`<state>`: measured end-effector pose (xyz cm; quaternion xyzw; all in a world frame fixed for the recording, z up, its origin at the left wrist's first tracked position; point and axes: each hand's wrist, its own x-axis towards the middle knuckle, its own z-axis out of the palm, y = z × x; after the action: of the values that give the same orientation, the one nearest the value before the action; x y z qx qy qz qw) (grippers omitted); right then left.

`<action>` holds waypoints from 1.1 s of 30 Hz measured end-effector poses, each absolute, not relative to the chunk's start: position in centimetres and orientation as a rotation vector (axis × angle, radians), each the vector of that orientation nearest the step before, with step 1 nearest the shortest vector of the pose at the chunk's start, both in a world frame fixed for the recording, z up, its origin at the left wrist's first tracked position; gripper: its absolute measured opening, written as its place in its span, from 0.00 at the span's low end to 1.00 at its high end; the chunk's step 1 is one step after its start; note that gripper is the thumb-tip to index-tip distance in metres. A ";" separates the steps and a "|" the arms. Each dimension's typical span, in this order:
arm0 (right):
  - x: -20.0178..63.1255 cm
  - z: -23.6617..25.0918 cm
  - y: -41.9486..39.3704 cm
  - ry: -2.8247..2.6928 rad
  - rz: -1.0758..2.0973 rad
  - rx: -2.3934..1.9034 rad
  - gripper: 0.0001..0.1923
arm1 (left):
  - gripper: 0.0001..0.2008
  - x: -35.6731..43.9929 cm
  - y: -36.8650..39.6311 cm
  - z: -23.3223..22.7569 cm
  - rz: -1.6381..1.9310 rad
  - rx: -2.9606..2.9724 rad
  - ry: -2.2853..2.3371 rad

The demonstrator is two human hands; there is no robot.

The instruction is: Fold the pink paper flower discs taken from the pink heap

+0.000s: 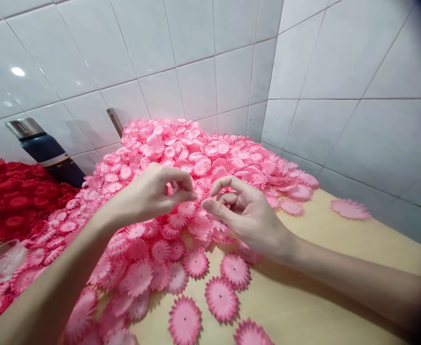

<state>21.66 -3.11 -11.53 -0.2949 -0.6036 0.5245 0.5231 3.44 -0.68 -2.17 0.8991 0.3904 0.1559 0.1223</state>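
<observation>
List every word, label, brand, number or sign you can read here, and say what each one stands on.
None can be read.
The dark flask has a pale band, but no lettering shows on it.
The pink paper flowers, the red paper flowers, the wall tiles and the tabletop carry no print.

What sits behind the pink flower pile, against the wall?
Behind the pink flower pile, a metal strip leans on the tiled wall, and a dark flask stands at its left edge. The pile hides both their bases.
</observation>
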 end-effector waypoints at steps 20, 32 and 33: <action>21.5 -11.2 -3.9 -1.462 1.330 -0.690 0.13 | 0.09 3.9 -1.6 -1.7 0.215 2.460 0.926; 21.9 -11.7 -3.7 -1.987 1.035 -0.537 0.06 | 0.19 -0.5 0.8 -1.1 0.636 2.897 1.673; 21.8 -11.7 -3.8 -2.018 1.000 -0.502 0.05 | 0.22 -0.7 1.0 -1.2 0.584 2.926 1.683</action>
<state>21.80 -3.75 -11.69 -0.1990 -0.7997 0.3961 0.4050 -0.74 0.98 -1.17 0.8456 0.4863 0.1689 -0.1415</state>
